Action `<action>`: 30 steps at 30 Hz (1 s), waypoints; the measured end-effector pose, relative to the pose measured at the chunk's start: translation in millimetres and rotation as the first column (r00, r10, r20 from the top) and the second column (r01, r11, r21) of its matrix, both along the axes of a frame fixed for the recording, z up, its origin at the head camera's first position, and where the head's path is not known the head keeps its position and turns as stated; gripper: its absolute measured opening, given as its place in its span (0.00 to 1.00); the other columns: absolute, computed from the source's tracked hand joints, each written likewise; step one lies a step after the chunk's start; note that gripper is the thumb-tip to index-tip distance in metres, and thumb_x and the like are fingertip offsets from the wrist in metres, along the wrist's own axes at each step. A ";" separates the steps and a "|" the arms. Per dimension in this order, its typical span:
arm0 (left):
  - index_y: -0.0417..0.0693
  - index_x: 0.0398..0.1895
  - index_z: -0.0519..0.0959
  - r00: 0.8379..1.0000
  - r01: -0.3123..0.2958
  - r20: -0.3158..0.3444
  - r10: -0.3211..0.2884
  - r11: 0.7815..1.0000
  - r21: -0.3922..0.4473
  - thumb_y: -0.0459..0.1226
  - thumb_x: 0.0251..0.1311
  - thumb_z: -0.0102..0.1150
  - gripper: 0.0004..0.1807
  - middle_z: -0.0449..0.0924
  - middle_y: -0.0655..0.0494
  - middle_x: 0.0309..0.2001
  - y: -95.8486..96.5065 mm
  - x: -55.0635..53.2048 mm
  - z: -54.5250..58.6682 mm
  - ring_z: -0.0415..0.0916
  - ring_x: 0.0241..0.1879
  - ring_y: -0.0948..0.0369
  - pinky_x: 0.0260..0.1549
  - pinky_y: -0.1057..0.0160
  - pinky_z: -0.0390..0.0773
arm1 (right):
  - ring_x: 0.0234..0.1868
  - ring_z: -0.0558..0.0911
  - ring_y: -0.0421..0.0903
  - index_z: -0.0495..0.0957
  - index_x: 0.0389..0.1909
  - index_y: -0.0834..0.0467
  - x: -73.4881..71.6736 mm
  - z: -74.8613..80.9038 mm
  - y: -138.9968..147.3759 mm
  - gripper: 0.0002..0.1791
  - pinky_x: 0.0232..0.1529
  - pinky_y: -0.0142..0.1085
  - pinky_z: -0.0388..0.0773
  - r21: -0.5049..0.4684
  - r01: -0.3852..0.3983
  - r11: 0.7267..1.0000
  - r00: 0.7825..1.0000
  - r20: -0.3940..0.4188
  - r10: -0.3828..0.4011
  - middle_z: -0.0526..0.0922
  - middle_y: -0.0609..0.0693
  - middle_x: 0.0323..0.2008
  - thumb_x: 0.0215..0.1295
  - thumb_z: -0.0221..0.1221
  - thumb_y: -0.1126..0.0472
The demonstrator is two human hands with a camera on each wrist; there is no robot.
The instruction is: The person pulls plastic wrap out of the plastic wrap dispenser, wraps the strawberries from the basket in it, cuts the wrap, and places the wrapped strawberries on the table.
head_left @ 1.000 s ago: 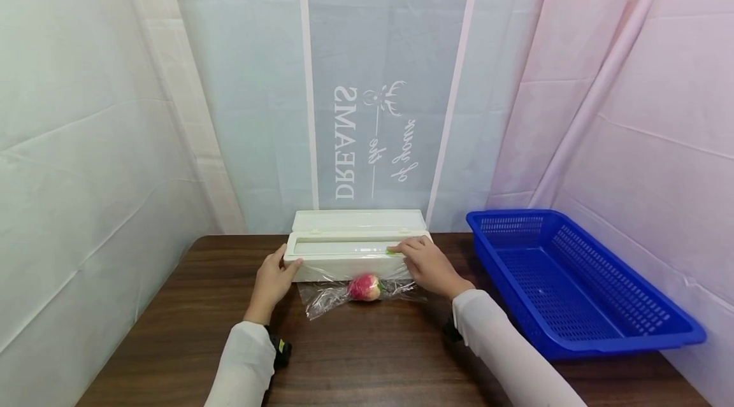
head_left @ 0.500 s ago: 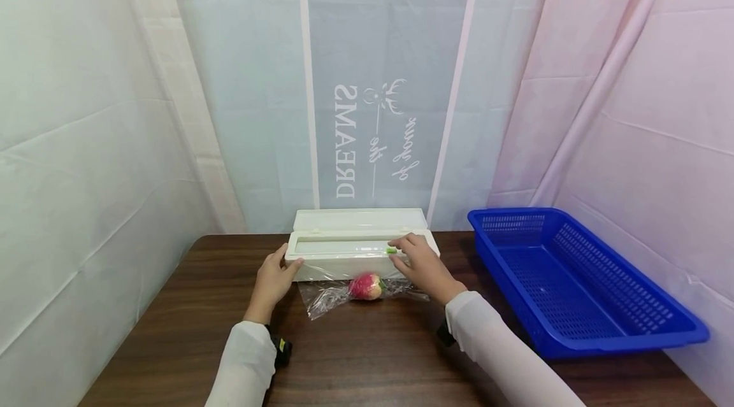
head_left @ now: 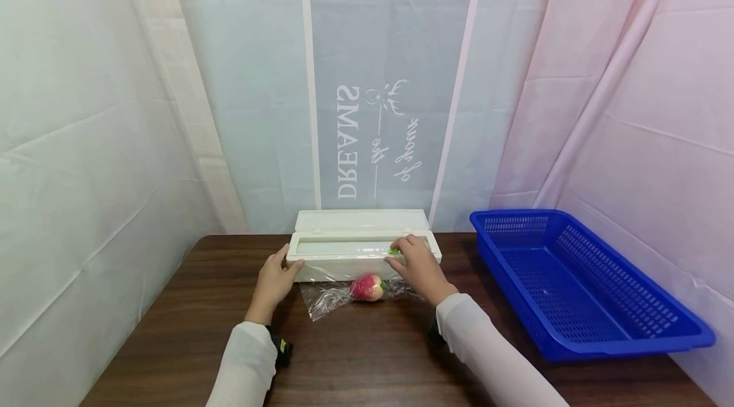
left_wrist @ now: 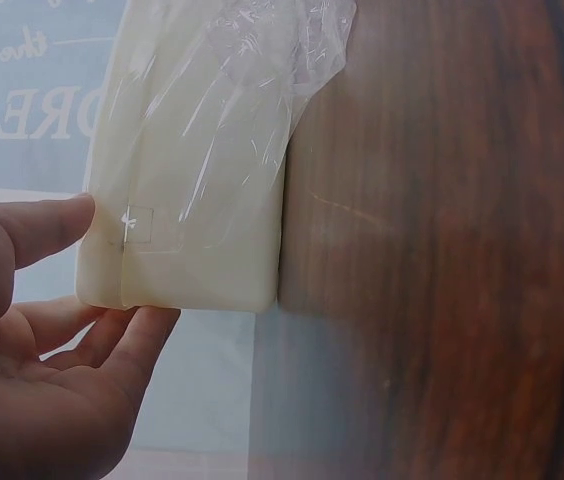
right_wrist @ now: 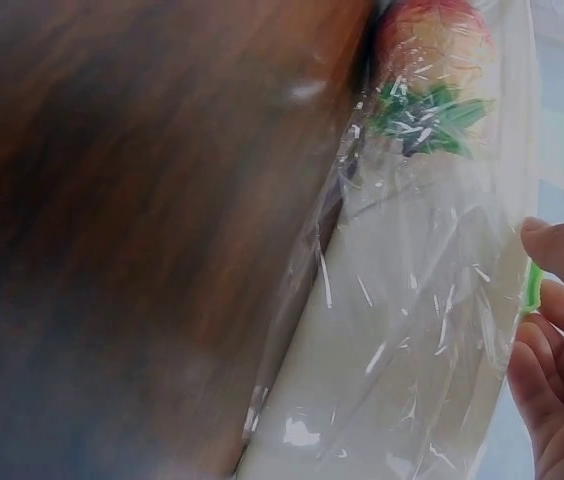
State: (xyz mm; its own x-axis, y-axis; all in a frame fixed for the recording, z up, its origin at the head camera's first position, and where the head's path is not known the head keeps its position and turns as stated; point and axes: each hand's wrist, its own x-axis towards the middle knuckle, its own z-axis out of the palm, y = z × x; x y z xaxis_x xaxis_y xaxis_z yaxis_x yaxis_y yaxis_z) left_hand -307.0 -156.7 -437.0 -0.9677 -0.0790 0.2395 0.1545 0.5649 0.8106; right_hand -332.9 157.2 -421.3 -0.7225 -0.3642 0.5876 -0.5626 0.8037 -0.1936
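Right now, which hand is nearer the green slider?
Right. The right hand is at the green slider; the left hand holds the cling-film box at its left end.

Box (head_left: 338, 271) on table (head_left: 355, 362); fruit (head_left: 364, 288) in film (head_left: 325, 302) before it; basket (head_left: 553, 292) right; curtain (head_left: 390, 31) behind.

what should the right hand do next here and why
Probably slide the green tab toward the left hand, along the white box: the right hand pinches the tab near the box's right end, the left hand grips the other end, and clear film runs from the box over the red fruit.
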 end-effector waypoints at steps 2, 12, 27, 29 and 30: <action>0.37 0.69 0.55 1.000 -0.002 -0.001 0.002 1.000 0.000 0.42 0.64 0.54 0.35 0.61 0.30 0.62 0.2 0.5 -0.1 0.61 0.60 0.43 0.56 0.45 0.70 | 0.36 0.72 0.45 0.77 0.35 0.57 0.4 0.9 -0.7 0.12 0.37 0.41 0.76 0.003 0.005 1.000 1.000 0.005 -0.005 0.76 0.49 0.33 0.56 0.65 0.54; 0.36 0.69 0.55 1.000 -0.008 -0.009 0.008 1.000 0.005 0.42 0.63 0.55 0.35 0.60 0.30 0.62 0.3 -0.3 -0.6 0.60 0.61 0.43 0.56 0.45 0.70 | 0.34 0.72 0.44 0.76 0.35 0.55 -1.0 2.0 -1.0 0.11 0.34 0.41 0.76 0.031 -0.009 0.999 1.000 0.015 0.009 0.75 0.48 0.33 0.57 0.64 0.54; 0.36 0.69 0.54 1.000 -0.003 0.002 0.003 1.000 0.003 0.42 0.64 0.54 0.35 0.59 0.30 0.63 0.1 -0.4 -0.7 0.59 0.61 0.42 0.57 0.45 0.69 | 0.39 0.74 0.44 0.77 0.37 0.53 -5.1 -0.1 -1.6 0.08 0.38 0.41 0.78 0.036 -0.055 0.998 0.998 0.016 0.055 0.78 0.46 0.36 0.57 0.64 0.57; 0.36 0.69 0.54 1.000 -0.002 0.000 0.002 1.000 0.004 0.42 0.64 0.54 0.35 0.59 0.29 0.63 0.1 -0.5 -1.0 0.59 0.61 0.42 0.57 0.45 0.69 | 0.40 0.74 0.44 0.77 0.37 0.52 -5.3 -0.6 -1.3 0.09 0.38 0.41 0.78 0.038 -0.059 0.998 0.998 0.010 0.059 0.78 0.46 0.37 0.57 0.64 0.57; 0.36 0.69 0.54 1.000 -0.002 -0.001 0.002 1.000 0.004 0.42 0.64 0.54 0.35 0.59 0.29 0.63 0.1 -0.5 -1.0 0.59 0.61 0.42 0.57 0.45 0.69 | 0.40 0.74 0.44 0.77 0.38 0.52 -5.4 -0.8 -1.2 0.09 0.38 0.41 0.78 0.040 -0.063 0.997 0.998 0.005 0.063 0.78 0.46 0.37 0.57 0.64 0.57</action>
State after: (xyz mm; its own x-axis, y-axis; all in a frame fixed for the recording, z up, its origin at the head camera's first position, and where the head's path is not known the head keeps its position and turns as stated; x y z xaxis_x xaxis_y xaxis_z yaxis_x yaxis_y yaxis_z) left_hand -307.4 -156.5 -438.0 -0.9673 -0.0817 0.2401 0.1543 0.5619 0.8127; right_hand -338.3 156.1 -422.1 -0.6996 -0.4322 0.5690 -0.6115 0.7741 -0.1639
